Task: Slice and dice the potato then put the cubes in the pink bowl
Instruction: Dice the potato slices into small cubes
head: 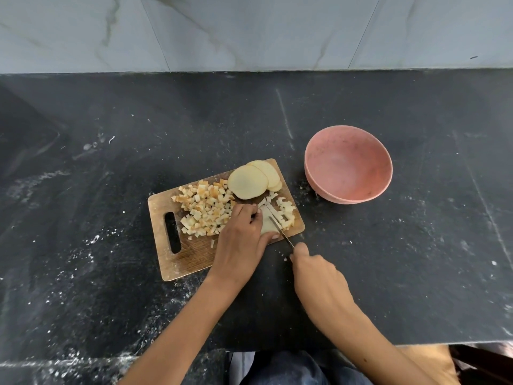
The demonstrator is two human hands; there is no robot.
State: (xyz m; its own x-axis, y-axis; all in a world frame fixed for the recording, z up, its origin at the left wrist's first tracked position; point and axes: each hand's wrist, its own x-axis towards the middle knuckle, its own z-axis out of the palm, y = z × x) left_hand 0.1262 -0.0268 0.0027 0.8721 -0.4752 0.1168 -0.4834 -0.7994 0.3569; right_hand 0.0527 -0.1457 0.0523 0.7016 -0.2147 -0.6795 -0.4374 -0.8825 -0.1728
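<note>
A wooden cutting board (191, 257) lies on the black counter. A pile of potato cubes (204, 211) covers its left middle, some browned. Three round potato slices (249, 180) overlap at the board's far edge. My left hand (240, 240) pinches a pale potato slice (267, 225) down on the board's right part. My right hand (313, 276) grips a knife (279, 227) whose blade lies across that slice. Freshly cut strips and cubes (286, 213) sit just right of the blade. The pink bowl (348, 165) stands empty to the right of the board.
The black counter (416, 259) is speckled with white crumbs and smears. A grey marble wall (249, 31) rises behind it. The counter's front edge runs near the bottom, with my legs in blue trousers (283, 368) below it.
</note>
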